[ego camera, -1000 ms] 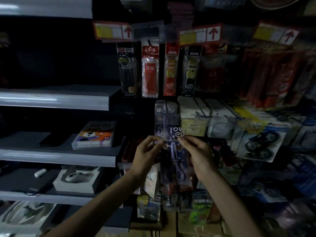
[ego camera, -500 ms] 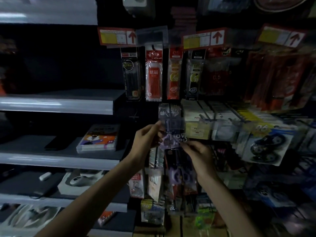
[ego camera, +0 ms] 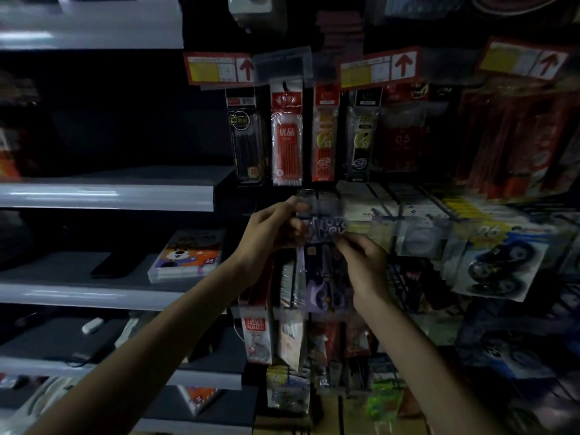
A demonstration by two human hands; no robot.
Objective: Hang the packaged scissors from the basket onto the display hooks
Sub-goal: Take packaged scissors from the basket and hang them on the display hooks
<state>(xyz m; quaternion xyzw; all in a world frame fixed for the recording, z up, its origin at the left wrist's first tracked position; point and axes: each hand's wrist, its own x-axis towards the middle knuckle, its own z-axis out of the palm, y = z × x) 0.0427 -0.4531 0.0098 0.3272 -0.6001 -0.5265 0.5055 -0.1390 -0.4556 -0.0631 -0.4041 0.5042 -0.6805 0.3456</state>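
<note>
**Both grips on the scissors pack at the hook row**

Two bare forearms rise from the bottom edge of the view and meet in front of a dim display rack. The left grip (ego camera: 272, 228) pinches the upper left edge of the packaged scissors (ego camera: 324, 277), fingers curled round the clear header. The right grip (ego camera: 364, 262) pinches the pack's right edge just below the printed header, thumb toward the camera. Held between them, the pack hangs upright, purple handles low. Its top is level with a row of hooks. That part is blurred, so I cannot tell if it is on a hook.

Just behind and below the pack, other hanging packets crowd the rack. One is a red-labelled packet (ego camera: 255, 324) to the lower left. To the right, near the right grip, hang correction tape packs (ego camera: 499, 265).

On the left a grey shelf (ego camera: 106, 293) carries a boxed colouring set (ego camera: 185, 253) near its right end. A small white object (ego camera: 92, 325) lies on the shelf below.

Farther back and higher, a black refill pack (ego camera: 245, 139) hangs beside a red refill pack (ego camera: 287, 139). Above them, price tags with red arrows (ego camera: 219, 69) line the rack's top rail.
</note>
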